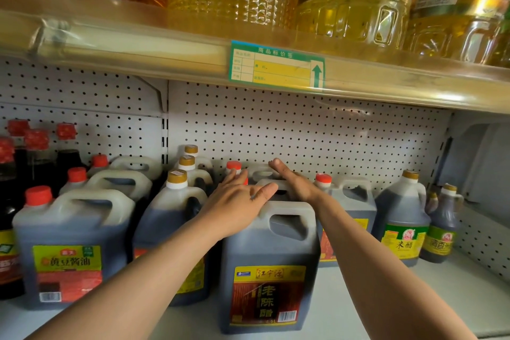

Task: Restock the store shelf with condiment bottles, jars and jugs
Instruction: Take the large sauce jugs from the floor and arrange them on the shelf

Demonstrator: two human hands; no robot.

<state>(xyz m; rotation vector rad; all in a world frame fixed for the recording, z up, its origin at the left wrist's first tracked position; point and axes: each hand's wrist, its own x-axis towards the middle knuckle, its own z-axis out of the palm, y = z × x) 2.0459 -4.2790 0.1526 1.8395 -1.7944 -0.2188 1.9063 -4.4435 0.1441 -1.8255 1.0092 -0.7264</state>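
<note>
A big dark vinegar jug (269, 265) with a red-and-yellow label stands at the front middle of the white shelf (392, 309). My left hand (237, 201) lies flat on its shoulder with straight fingers over the cap. My right hand (292, 182) reaches further back, fingers straight, resting on the handle of a second jug (265, 174) behind it. More jugs of the same kind stand behind and to the right, one with a red cap (323, 179).
Soy sauce jugs (69, 243) and gold-capped jugs (171, 215) fill the left. Rice vinegar bottles (403, 223) stand at the right, with bare shelf beyond. A pegboard back wall (303, 132) and a low upper shelf (248, 63) loaded with oil jugs bound the space.
</note>
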